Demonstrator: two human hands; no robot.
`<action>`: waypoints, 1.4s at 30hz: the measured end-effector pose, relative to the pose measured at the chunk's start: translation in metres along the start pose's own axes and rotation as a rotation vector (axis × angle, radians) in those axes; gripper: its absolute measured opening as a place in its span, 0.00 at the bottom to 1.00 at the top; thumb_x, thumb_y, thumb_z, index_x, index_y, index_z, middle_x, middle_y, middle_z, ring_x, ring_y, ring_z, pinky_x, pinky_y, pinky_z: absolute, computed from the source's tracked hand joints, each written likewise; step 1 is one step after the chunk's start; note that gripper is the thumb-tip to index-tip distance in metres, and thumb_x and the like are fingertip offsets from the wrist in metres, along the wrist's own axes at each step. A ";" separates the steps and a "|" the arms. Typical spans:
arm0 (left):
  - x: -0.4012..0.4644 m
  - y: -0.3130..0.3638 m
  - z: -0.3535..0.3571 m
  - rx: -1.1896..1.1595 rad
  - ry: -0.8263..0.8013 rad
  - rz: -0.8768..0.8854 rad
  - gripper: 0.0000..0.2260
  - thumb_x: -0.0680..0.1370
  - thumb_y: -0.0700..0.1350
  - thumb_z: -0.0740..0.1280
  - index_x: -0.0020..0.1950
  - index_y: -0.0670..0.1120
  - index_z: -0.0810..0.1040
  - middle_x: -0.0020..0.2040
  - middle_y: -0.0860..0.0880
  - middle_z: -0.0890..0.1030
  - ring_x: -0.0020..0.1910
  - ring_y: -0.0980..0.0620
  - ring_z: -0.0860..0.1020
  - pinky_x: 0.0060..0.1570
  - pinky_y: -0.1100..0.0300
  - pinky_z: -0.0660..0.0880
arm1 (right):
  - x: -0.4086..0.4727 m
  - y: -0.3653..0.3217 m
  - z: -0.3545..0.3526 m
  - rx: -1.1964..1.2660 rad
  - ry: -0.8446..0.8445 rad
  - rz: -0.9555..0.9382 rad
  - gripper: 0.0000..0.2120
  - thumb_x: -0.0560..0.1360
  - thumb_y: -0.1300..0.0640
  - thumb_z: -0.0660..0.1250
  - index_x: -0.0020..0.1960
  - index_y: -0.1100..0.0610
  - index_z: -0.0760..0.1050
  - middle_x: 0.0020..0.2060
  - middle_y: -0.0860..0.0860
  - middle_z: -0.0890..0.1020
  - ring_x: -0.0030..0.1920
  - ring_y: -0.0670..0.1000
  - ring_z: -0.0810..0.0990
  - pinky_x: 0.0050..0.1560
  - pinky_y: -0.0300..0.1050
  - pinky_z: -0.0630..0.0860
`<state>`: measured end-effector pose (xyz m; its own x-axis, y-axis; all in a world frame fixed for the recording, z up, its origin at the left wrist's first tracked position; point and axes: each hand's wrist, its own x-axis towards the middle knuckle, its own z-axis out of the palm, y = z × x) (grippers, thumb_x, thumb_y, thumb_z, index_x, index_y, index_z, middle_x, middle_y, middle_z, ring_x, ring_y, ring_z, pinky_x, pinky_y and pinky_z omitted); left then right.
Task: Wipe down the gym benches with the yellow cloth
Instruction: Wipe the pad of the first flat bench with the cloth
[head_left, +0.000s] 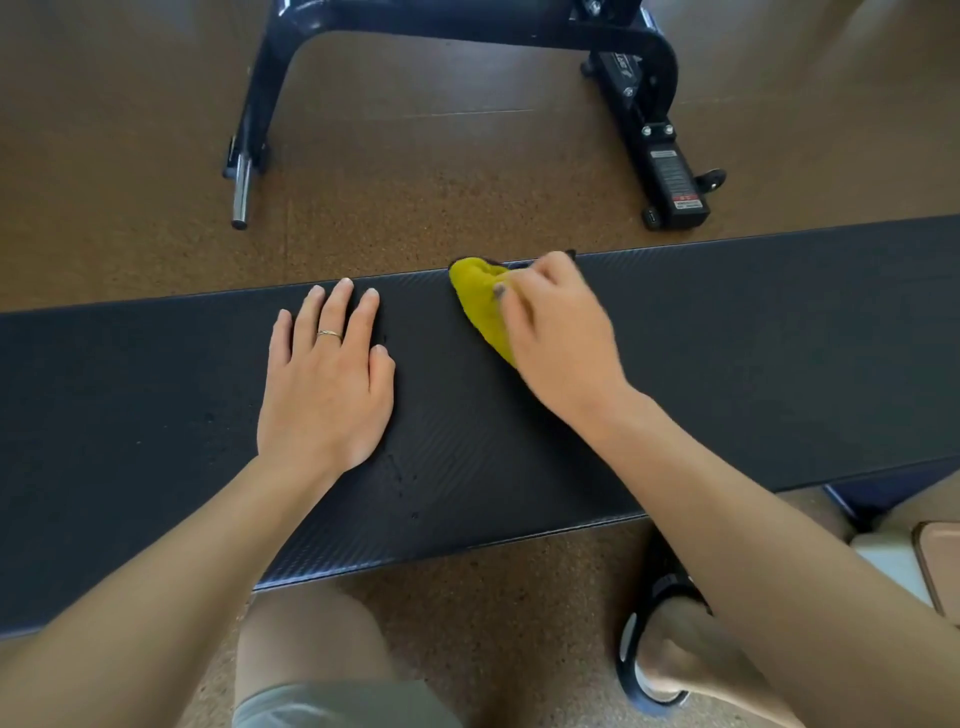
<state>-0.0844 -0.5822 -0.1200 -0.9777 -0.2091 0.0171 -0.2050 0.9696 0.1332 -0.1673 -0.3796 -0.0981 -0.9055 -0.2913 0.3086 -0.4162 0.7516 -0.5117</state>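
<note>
Head view looks down over a bent knee in grey shorts at near centre and a foot in a black sandal at near right, both on brown cork-like floor. Beyond them a long black bench runs left to right across the scene, its pad finely textured. The left hand rests flat on the pad, fingers straight and slightly spread, a thin ring on one finger. Just to its right, apart from it, the right hand is curled on the cloth, a bunched yellow wad pressed to the pad at the bench's far edge. Farther off, a black metal frame stands on the floor, a chrome peg at its left foot.
</note>
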 end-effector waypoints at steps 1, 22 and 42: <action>0.000 0.000 0.000 0.001 -0.002 0.001 0.29 0.82 0.55 0.41 0.82 0.50 0.56 0.83 0.48 0.56 0.82 0.47 0.51 0.80 0.44 0.48 | -0.001 0.004 -0.011 0.076 0.039 0.084 0.14 0.84 0.52 0.60 0.51 0.57 0.81 0.49 0.51 0.75 0.44 0.50 0.75 0.46 0.46 0.72; 0.000 -0.002 0.001 -0.010 -0.016 0.008 0.25 0.85 0.53 0.46 0.83 0.50 0.54 0.83 0.47 0.54 0.83 0.47 0.49 0.80 0.44 0.47 | -0.030 0.017 -0.012 -0.372 -0.284 -0.188 0.24 0.84 0.41 0.49 0.76 0.43 0.68 0.75 0.50 0.70 0.75 0.56 0.65 0.76 0.56 0.60; -0.008 -0.024 -0.020 -0.146 -0.043 0.005 0.24 0.86 0.51 0.52 0.82 0.48 0.58 0.83 0.48 0.57 0.82 0.49 0.51 0.80 0.49 0.46 | -0.090 -0.019 -0.008 -0.333 -0.315 -0.269 0.21 0.84 0.48 0.54 0.75 0.47 0.71 0.75 0.50 0.71 0.73 0.55 0.70 0.71 0.55 0.66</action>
<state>-0.0712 -0.6063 -0.1038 -0.9805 -0.1953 -0.0240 -0.1942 0.9413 0.2760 -0.0775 -0.3627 -0.1093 -0.7725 -0.6250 0.1123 -0.6349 0.7581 -0.1489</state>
